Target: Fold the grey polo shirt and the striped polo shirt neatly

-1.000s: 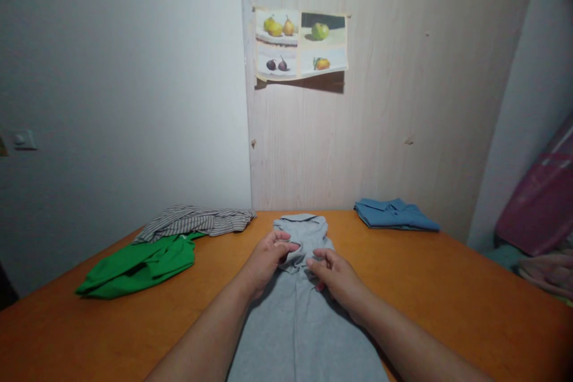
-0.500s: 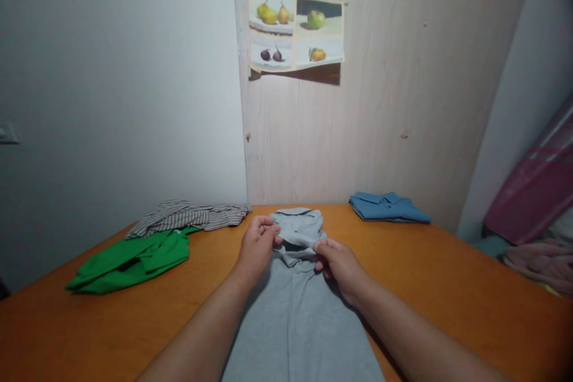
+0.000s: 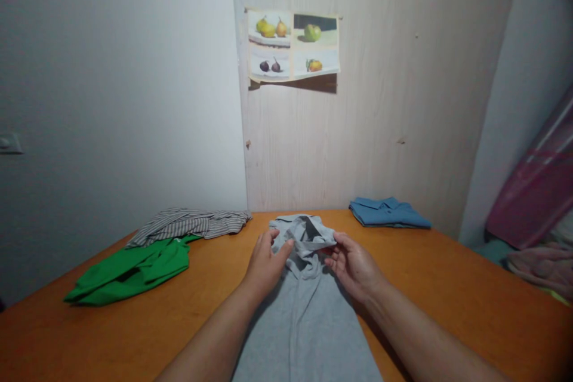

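Observation:
A light grey shirt (image 3: 308, 316) lies lengthwise in front of me, its near part running out of the bottom of the view. Its far end is bunched up, with a dark gap showing in the folds. My right hand (image 3: 353, 262) pinches a raised edge of the cloth between thumb and fingers, at the right side of that far end. On the left side, my left hand (image 3: 268, 259) rests against the bunched cloth, thumb and fingers spread apart. Part of the cloth is hidden behind the left thumb.
On the orange table (image 3: 201, 310), a green garment (image 3: 129, 274) and a striped garment (image 3: 188, 225) lie loosely at the left. A folded blue shirt (image 3: 389, 213) sits at the back right. Behind stands a wall with a fruit picture sheet (image 3: 293, 45). Pinkish cloth (image 3: 541, 265) lies at far right.
My left hand has opened from its hold near the shirt's edge. My right hand has moved slightly right and up, lifting the pinched cloth edge. The camera has tilted up slightly.

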`<state>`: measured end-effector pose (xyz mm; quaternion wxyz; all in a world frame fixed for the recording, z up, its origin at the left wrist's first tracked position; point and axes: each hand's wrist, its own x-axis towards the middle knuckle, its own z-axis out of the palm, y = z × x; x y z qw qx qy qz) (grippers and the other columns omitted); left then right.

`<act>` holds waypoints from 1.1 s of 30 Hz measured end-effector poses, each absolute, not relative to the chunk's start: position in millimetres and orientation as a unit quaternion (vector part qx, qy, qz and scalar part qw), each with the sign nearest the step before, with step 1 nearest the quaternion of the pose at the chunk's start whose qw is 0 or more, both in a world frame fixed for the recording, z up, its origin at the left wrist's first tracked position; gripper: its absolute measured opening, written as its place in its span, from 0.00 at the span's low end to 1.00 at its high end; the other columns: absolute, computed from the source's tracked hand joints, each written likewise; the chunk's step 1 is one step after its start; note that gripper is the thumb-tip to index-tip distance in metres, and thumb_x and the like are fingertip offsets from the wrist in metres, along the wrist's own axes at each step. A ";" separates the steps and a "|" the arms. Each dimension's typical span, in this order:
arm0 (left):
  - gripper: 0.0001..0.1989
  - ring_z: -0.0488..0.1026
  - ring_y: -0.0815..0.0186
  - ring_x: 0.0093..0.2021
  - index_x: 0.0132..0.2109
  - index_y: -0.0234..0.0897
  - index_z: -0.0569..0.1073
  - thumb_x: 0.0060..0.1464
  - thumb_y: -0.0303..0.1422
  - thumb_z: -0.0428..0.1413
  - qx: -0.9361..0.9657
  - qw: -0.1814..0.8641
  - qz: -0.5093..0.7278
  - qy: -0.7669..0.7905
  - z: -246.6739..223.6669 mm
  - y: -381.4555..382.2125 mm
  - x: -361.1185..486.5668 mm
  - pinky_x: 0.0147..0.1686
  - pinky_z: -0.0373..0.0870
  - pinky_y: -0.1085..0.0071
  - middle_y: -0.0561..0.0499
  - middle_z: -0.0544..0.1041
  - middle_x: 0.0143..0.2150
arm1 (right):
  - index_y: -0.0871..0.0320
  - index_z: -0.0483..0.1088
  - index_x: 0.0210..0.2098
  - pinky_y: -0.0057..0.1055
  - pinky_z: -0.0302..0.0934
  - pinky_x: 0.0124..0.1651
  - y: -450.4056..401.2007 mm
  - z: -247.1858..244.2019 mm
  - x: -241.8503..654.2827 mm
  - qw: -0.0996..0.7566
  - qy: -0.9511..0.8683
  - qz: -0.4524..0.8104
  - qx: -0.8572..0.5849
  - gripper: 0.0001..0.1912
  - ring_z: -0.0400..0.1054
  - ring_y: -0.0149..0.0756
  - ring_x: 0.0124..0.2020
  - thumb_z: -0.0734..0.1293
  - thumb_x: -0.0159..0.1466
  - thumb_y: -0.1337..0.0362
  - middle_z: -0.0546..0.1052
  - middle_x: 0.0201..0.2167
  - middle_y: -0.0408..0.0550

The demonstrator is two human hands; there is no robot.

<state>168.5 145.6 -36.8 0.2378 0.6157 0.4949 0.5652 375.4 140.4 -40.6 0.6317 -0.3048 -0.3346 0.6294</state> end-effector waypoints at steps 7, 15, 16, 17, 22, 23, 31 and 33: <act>0.12 0.73 0.62 0.41 0.43 0.37 0.72 0.57 0.40 0.56 0.595 0.284 0.590 0.467 -37.8 144.8 176.1 0.43 0.67 0.69 0.47 0.76 0.41 | 0.56 0.72 0.40 0.27 0.64 0.29 144.9 -44.3 375.4 0.624 -0.331 0.644 -0.293 0.08 0.73 0.35 0.35 0.67 0.64 0.59 0.80 0.36 0.47; 0.27 0.67 0.70 0.26 0.59 0.42 0.70 0.50 0.33 0.60 0.704 0.315 0.483 0.415 -41.1 138.3 182.7 0.28 0.62 0.73 0.48 0.77 0.44 | 0.54 0.71 0.41 0.28 0.66 0.34 140.3 -43.1 371.7 0.613 -0.360 0.648 -0.273 0.10 0.73 0.35 0.36 0.69 0.62 0.57 0.79 0.38 0.46; 0.23 0.68 0.69 0.27 0.54 0.40 0.73 0.49 0.32 0.59 0.709 0.325 0.469 0.414 -41.6 141.1 181.5 0.28 0.62 0.73 0.49 0.77 0.40 | 0.55 0.71 0.41 0.29 0.66 0.36 139.2 -42.9 370.9 0.606 -0.369 0.649 -0.274 0.11 0.73 0.36 0.37 0.69 0.62 0.55 0.79 0.38 0.47; 0.17 0.68 0.68 0.28 0.48 0.38 0.76 0.49 0.31 0.59 0.710 0.323 0.464 0.419 -41.6 144.8 178.6 0.29 0.62 0.73 0.50 0.77 0.36 | 0.55 0.71 0.41 0.30 0.66 0.38 138.1 -43.0 370.0 0.598 -0.379 0.647 -0.283 0.13 0.73 0.37 0.39 0.69 0.62 0.53 0.79 0.39 0.48; 0.03 0.64 0.68 0.25 0.28 0.38 0.70 0.47 0.31 0.54 0.631 0.281 0.528 0.493 -37.7 168.7 142.6 0.26 0.57 0.74 0.54 0.69 0.24 | 0.57 0.71 0.42 0.31 0.61 0.44 137.4 -52.0 367.8 0.533 -0.490 0.557 -0.406 0.19 0.72 0.37 0.43 0.67 0.62 0.47 0.79 0.41 0.49; 0.04 0.63 0.69 0.24 0.26 0.39 0.68 0.47 0.32 0.54 0.617 0.276 0.531 0.511 -37.9 172.1 133.8 0.24 0.55 0.75 0.55 0.67 0.22 | 0.58 0.71 0.40 0.31 0.60 0.43 138.3 -55.4 367.7 0.511 -0.528 0.529 -0.424 0.19 0.71 0.37 0.41 0.66 0.62 0.47 0.79 0.39 0.48; 0.08 0.56 0.71 0.18 0.18 0.39 0.64 0.36 0.27 0.57 0.583 0.328 0.382 0.638 -40.4 167.6 97.7 0.20 0.43 0.72 0.57 0.62 0.15 | 0.58 0.75 0.34 0.31 0.59 0.44 135.5 -69.8 365.4 0.352 -0.783 0.246 -0.450 0.13 0.69 0.38 0.39 0.63 0.66 0.58 0.77 0.34 0.47; 0.09 0.57 0.70 0.18 0.18 0.38 0.65 0.39 0.31 0.58 0.581 0.349 0.373 0.634 -39.6 165.7 98.3 0.20 0.44 0.72 0.56 0.64 0.15 | 0.57 0.76 0.36 0.32 0.59 0.49 130.7 -67.6 363.9 0.316 -0.815 0.191 -0.446 0.11 0.69 0.39 0.43 0.63 0.66 0.60 0.78 0.38 0.49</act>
